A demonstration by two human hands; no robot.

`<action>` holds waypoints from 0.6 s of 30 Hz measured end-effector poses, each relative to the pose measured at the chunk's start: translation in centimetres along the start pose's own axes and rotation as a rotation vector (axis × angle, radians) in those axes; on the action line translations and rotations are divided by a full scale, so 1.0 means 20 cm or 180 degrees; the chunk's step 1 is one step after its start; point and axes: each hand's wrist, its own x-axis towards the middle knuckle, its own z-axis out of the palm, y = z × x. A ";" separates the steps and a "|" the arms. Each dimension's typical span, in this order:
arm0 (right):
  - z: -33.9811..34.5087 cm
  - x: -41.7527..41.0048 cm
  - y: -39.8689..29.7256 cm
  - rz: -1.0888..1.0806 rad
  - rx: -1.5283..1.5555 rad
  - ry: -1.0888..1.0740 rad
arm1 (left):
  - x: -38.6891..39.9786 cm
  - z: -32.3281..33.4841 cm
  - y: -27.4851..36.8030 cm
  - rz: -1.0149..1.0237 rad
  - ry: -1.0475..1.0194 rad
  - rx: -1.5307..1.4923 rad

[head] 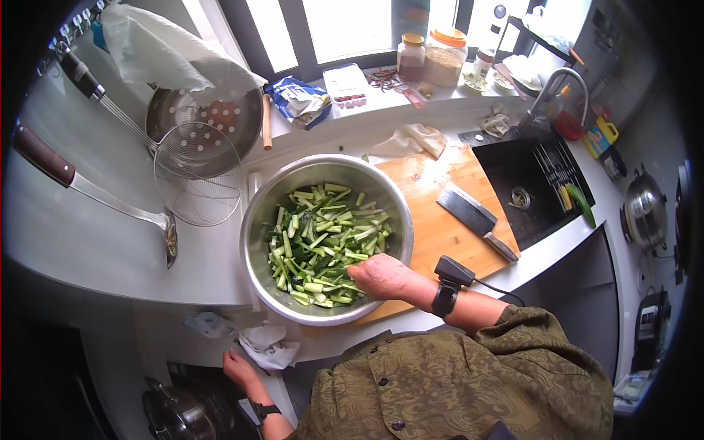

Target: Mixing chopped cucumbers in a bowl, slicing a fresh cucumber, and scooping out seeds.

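A large stainless steel bowl (252, 275) holds chopped green leafy stalks (324, 236) and overlaps the left part of a wooden cutting board (440, 242). Over the bowl's right rim, my right hand (379, 276) is curled with its fingers down at the stalks; whether it pinches any is hidden. My left hand (237, 367) is low at the counter's near edge, beside a crumpled white cloth (269, 346), its fingers loosely curled; its grip cannot be made out. A cleaver (467, 209) lies on the board, right of the bowl.
A black sink (517, 220) with a curved faucet (572, 71) is at right. Jars (446, 58) and packages stand along the windowsill. A ladle (115, 201), a wire strainer (198, 173) and a perforated pan (247, 110) are at left. A metal pot (187, 412) sits lower left.
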 end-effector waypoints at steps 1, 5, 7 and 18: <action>0.01 0.00 0.00 -0.0061 -0.0024 0.0034 | 0.01 -0.02 0.09 0.0029 -0.0024 0.0003; 0.00 0.00 0.01 -0.0073 0.0027 0.0084 | -0.07 -0.19 0.59 0.0908 -0.0124 -0.0674; 0.00 0.00 0.00 -0.0041 0.0100 0.0134 | -0.11 -0.20 0.78 0.1253 -0.0142 -0.1101; 0.01 0.01 0.08 -0.0780 -0.0145 0.1088 | -0.24 0.05 1.22 0.2553 -0.1215 -0.1612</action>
